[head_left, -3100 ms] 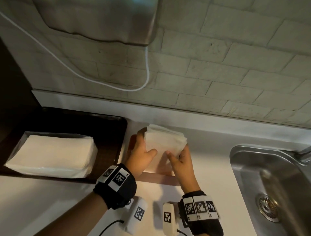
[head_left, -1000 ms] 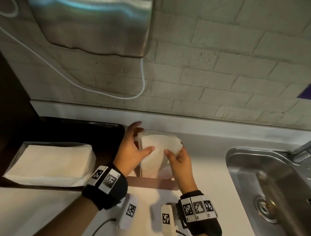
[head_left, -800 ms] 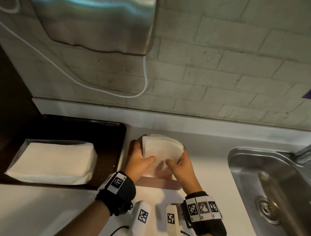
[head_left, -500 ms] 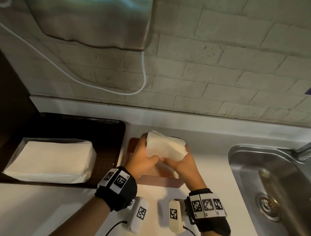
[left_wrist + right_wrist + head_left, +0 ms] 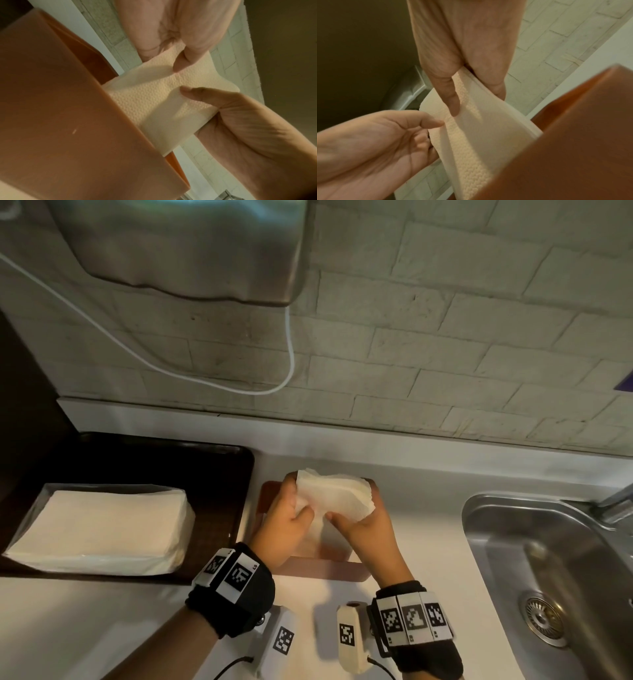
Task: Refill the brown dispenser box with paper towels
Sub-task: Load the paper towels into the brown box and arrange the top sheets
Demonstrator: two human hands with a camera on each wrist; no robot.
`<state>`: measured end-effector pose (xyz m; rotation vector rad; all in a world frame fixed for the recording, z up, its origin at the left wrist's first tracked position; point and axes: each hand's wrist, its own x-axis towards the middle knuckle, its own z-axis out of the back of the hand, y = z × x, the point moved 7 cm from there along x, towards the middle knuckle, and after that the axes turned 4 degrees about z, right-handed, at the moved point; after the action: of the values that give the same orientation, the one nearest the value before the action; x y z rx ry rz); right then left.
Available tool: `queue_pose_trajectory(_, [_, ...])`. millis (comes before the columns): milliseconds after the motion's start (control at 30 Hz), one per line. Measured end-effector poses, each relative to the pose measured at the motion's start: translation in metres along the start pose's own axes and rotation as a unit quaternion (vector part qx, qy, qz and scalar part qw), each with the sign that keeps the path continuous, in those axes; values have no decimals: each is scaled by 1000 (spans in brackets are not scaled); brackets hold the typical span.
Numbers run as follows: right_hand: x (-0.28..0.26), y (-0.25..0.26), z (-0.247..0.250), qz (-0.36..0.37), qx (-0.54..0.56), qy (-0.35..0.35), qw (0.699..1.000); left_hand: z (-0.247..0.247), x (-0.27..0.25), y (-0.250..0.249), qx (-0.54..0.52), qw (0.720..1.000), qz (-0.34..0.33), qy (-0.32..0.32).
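Note:
A thick stack of white embossed paper towels (image 5: 337,494) is held over the open brown dispenser box (image 5: 318,568) on the white counter. My left hand (image 5: 295,501) grips the stack's left end, thumb in front and fingers behind. My right hand (image 5: 356,508) grips the right end the same way. In the left wrist view the towels (image 5: 154,94) dip behind the box wall (image 5: 51,108), with the left hand (image 5: 178,56) above and the right hand's thumb on them. In the right wrist view the right hand (image 5: 471,97) pinches the towels (image 5: 479,128) beside the box (image 5: 573,135). The box's inside is hidden.
A large wrapped pack of paper towels (image 5: 99,529) lies on a dark tray (image 5: 219,460) at the left. A steel sink (image 5: 548,559) with a tap (image 5: 616,501) is at the right. A steel wall unit (image 5: 191,244) with a white cable (image 5: 291,354) hangs above.
The stack stood upright facing me; now it is tipped over flatter and lower above the box, and my two thumbs have come close together on its front.

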<state>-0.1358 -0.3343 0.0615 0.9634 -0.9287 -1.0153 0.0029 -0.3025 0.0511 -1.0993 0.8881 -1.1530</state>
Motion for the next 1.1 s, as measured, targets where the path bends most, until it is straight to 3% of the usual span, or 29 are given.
queue_pose_trajectory(167, [1, -2, 11, -6, 69, -23, 997, 16, 4, 4, -41, 997, -4, -63])
queue_pose_trajectory(333, [-5, -3, 8, 10, 38, -65, 997, 16, 4, 8, -40, 996, 7, -84])
queue_pose_trajectory(467, [-9, -14, 1, -8, 29, -54, 998, 7, 2, 16, -36, 997, 38, -49])
queue_pose_trajectory(600, [-15, -27, -12, -43, -58, -38, 997, -7, -3, 24, 12, 996, 83, -17])
queue_pose_trajectory(833, [-16, -30, -10, -76, -29, -37, 996, -2, 1, 25, 34, 997, 62, -20])
queue_pose_trajectory(933, [-13, -20, -9, -58, -30, -13, 998, -2, 1, 31, 57, 996, 72, 6])
queue_pose_trajectory(1033, [-2, 7, 2, 19, -61, -9, 998, 0, 3, 35, 73, 995, 62, 16])
queue_pose_trajectory(1100, [8, 30, 5, 57, -108, 31, 992, 0, 4, 35, 87, 995, 53, 11])
